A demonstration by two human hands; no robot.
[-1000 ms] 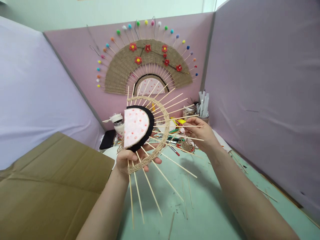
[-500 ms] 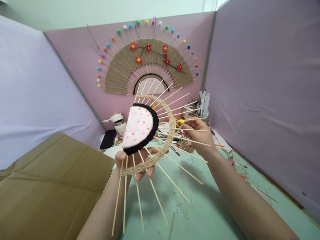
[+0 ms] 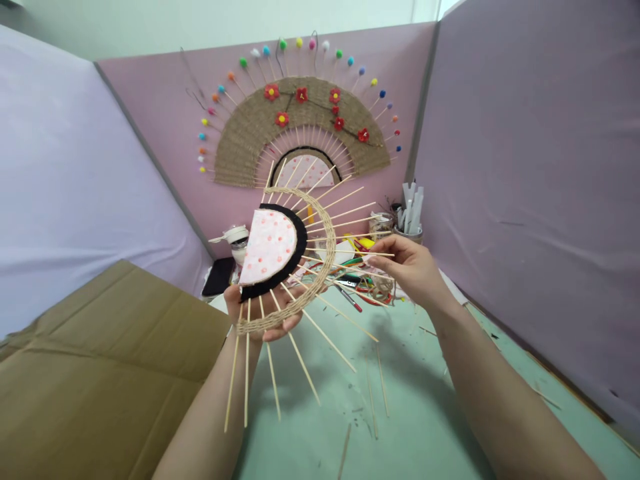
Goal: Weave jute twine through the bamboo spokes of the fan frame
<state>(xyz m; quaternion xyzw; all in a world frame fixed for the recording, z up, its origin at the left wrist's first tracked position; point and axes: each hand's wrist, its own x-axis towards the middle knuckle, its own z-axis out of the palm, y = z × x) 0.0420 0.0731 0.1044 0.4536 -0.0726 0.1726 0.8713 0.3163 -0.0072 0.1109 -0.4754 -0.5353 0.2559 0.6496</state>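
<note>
The left hand [image 3: 270, 319] is holding up the small fan [image 3: 273, 247], its thumb pressing near the lower corner, its other fingers spreading behind the sticks. Over on the other side, the right hand [image 3: 407, 267] is pinching at the outer stick ends. The black rim [image 3: 301, 240] is curving round the dotted half-circle, and the twine band [image 3: 331, 247] is running through the sticks. Behind, the big fan [image 3: 300, 100] is hanging on the pink panel [image 3: 165, 100], showing off red flowers and bright pompoms. Cardboard [image 3: 115, 360] is lying at the left, and loose sticks are resting on the green table [image 3: 310, 427].
</note>
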